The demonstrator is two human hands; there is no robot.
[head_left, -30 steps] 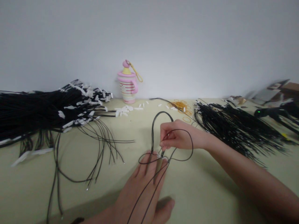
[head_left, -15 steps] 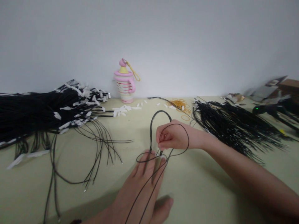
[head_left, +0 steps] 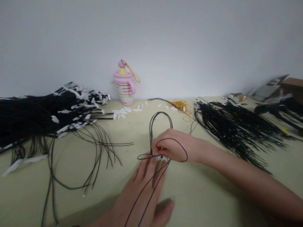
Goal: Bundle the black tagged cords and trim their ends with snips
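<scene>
My left hand [head_left: 139,192] lies palm down on the table, fingers stretched forward and a little apart. Its fingertips press on a looped black cable [head_left: 151,132], which arches up beyond them. My right hand [head_left: 176,146] is closed in a pinch on the cable just ahead of those fingertips. A thin cable end curls over the back of the right hand, and two strands run back across the left hand. Something small and white [head_left: 158,158] shows by the left fingertips; the right fingers partly hide it.
Bundled black cables with white tags [head_left: 35,113] lie at left, with loose strands [head_left: 97,148] nearer. A pink and white cup [head_left: 124,86] stands by the wall. White pieces [head_left: 121,112] and yellow rubber bands [head_left: 180,105] lie at the back; more black cables [head_left: 227,126] lie at right.
My right hand has moved down and slightly left, closer to the left fingertips. The curled cable over it has dropped too. My left hand stays flat, and the view has shifted slightly.
</scene>
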